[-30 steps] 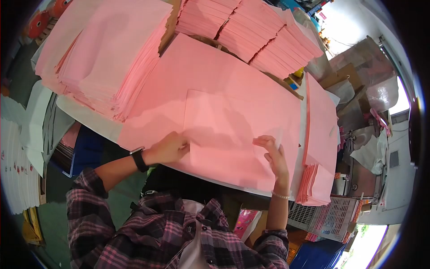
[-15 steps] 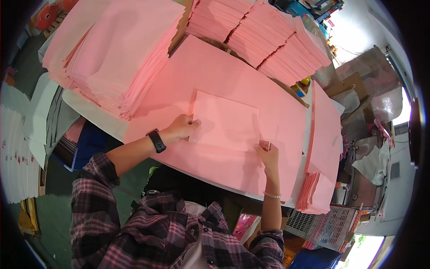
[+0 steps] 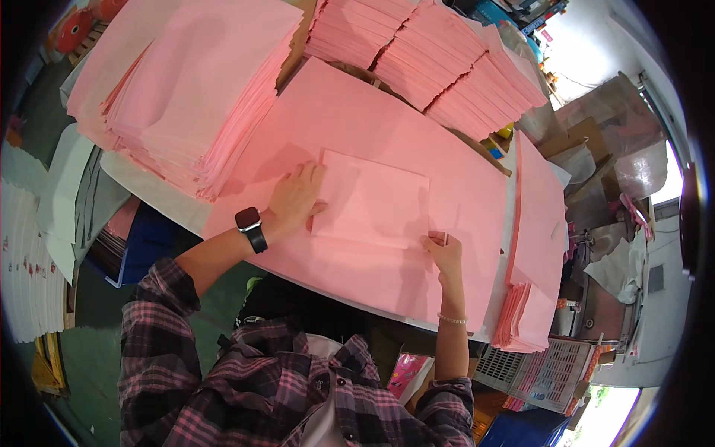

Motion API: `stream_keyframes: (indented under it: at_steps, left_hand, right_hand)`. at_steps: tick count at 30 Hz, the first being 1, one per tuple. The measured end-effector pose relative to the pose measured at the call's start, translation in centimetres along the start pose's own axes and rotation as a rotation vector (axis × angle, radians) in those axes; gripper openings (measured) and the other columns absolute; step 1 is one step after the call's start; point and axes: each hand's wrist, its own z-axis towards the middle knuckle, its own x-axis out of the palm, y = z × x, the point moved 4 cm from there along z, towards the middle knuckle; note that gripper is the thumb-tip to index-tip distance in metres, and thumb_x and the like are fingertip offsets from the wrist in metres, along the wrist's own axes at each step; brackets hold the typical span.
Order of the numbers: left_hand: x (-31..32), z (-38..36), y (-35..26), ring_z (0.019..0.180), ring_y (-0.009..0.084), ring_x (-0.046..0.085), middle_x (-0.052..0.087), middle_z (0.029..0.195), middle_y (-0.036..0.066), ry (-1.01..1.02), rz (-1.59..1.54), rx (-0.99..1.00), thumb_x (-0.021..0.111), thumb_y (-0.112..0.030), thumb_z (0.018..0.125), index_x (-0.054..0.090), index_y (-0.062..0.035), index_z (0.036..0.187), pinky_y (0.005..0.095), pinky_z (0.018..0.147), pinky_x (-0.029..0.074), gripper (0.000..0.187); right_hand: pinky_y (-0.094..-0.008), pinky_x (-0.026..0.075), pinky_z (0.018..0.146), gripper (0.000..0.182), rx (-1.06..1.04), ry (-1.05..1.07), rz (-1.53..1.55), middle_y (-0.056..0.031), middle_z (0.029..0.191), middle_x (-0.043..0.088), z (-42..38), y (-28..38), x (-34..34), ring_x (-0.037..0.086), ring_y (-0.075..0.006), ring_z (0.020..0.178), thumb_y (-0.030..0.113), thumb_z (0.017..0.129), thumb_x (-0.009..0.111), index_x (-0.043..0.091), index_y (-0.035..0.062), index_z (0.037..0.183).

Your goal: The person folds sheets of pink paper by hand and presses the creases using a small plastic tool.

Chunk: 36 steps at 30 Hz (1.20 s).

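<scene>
A folded pink paper sheet (image 3: 371, 200) lies flat on a large pink sheet (image 3: 357, 112) that covers the work table. My left hand (image 3: 296, 195) rests along the left edge of the folded paper, fingers stretched out and pointing away from me, palm down. At the lower right corner, my right hand (image 3: 444, 252) is closed in a pinch and touches the paper's edge. A thin pale stick-like piece (image 3: 446, 238) shows between its fingers; its exact kind is too small to tell.
A tall stack of pink sheets (image 3: 201, 74) stands at the left of the table. Bundles of folded pink paper (image 3: 424, 56) line the back. More pink sheets (image 3: 538, 216) lie on the right, with a small folded pile (image 3: 521, 316) near the front and a grey plastic crate (image 3: 540, 376) below.
My left hand has let go of its pinch on the paper's left edge and now lies flat and stretched out there. My right hand stays at the lower right corner.
</scene>
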Motion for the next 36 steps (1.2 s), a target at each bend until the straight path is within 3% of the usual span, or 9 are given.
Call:
stream_keyframes:
  at_steps: [3,7,15,19,22,27,31,33,36]
  left_hand:
    - [1.4,0.9,0.7,0.141,0.0329,0.032,0.03,0.154,0.018,-0.168,0.311,0.596,0.071,-0.034,0.083,0.04,-0.0076,0.141,0.0469,0.112,0.033,0.072]
    - [1.7,1.2,1.7,0.149,0.0329,0.013,0.024,0.159,0.014,-0.011,0.203,0.577,0.069,-0.048,0.081,0.032,-0.0085,0.149,0.0511,0.12,0.009,0.087]
    - [0.5,0.9,0.8,0.149,0.036,0.007,0.017,0.16,0.019,0.126,0.287,0.592,0.069,-0.072,0.065,0.022,-0.0066,0.153,0.0528,0.12,0.004,0.12]
    - [0.5,0.9,1.0,0.149,0.0353,0.009,0.019,0.159,0.021,0.108,0.259,0.59,0.073,-0.071,0.061,0.022,-0.0062,0.153,0.053,0.12,0.006,0.123]
    - [0.5,0.7,1.0,0.149,0.0357,0.01,0.021,0.158,0.021,0.106,0.25,0.573,0.076,-0.068,0.061,0.023,-0.0061,0.152,0.0531,0.12,0.006,0.122]
    - [-0.3,-0.6,-1.6,0.147,0.0372,0.018,0.028,0.154,0.023,-0.02,0.139,0.648,0.08,-0.055,0.067,0.031,-0.0046,0.149,0.051,0.119,0.013,0.108]
    - [3.6,-6.2,-3.8,0.122,0.0308,0.053,0.048,0.139,0.019,0.09,-0.684,0.57,0.069,-0.036,0.089,0.045,0.0012,0.136,0.0428,0.103,0.044,0.065]
    - [5.9,-9.3,-5.3,0.115,0.0222,0.059,0.061,0.121,0.011,0.698,-1.43,-0.247,0.056,-0.027,0.1,0.054,-0.0018,0.119,0.0368,0.096,0.049,0.031]
    - [7.1,-10.1,-4.9,0.112,0.0201,0.06,0.062,0.118,0.011,0.692,-1.723,-0.453,0.048,-0.024,0.103,0.057,-0.0032,0.116,0.0328,0.095,0.05,0.026]
  right_hand:
    - [-0.0291,0.05,0.068,0.021,-0.031,-0.043,-0.075,-0.0081,0.087,0.067,-0.5,0.8,0.3,0.063,-0.0169,0.077,0.011,0.089,0.066,0.064,-0.0033,0.103]
    - [-0.0399,0.05,0.078,0.017,-0.364,-0.476,-0.577,-0.0168,0.103,0.063,-6.0,6.9,3.5,0.062,-0.0318,0.092,0.011,0.096,0.05,0.06,0.0012,0.107]
    - [-0.0439,0.051,0.072,0.012,-0.493,-0.116,-0.269,-0.0162,0.089,0.065,-11.3,8.0,15.6,0.064,-0.0341,0.082,0.011,0.089,0.055,0.062,0.0042,0.097]
    - [-0.0425,0.052,0.071,0.012,-0.377,-0.324,-0.399,-0.0136,0.082,0.068,-9.8,3.5,9.4,0.067,-0.0322,0.079,0.013,0.085,0.058,0.065,0.0075,0.093]
    - [-0.0444,0.051,0.069,0.015,0.12,-0.708,-0.647,-0.0123,0.086,0.066,-7.5,-1.3,-2.3,0.066,-0.0327,0.078,0.013,0.088,0.057,0.063,0.0078,0.1]
    - [-0.0447,0.051,0.066,0.016,-0.417,-0.533,-0.527,-0.0128,0.09,0.064,-7.6,0.1,-3.1,0.065,-0.034,0.078,0.014,0.09,0.056,0.059,0.0079,0.105]
    - [-0.0436,0.052,0.062,0.021,-0.744,-0.119,-0.639,-0.0121,0.089,0.064,-7.8,4.9,1.6,0.066,-0.0318,0.076,0.012,0.087,0.059,0.058,0.0083,0.107]
    - [-0.0431,0.052,0.061,0.023,-0.827,0.026,-0.74,-0.0117,0.088,0.064,-7.4,5.7,3.9,0.066,-0.0309,0.075,0.012,0.085,0.06,0.057,0.0084,0.108]
    - [-0.0431,0.053,0.058,0.027,-0.92,0.06,-0.93,-0.0122,0.085,0.062,-5.5,4.2,4.8,0.065,-0.0324,0.072,0.012,0.081,0.061,0.058,0.0075,0.108]
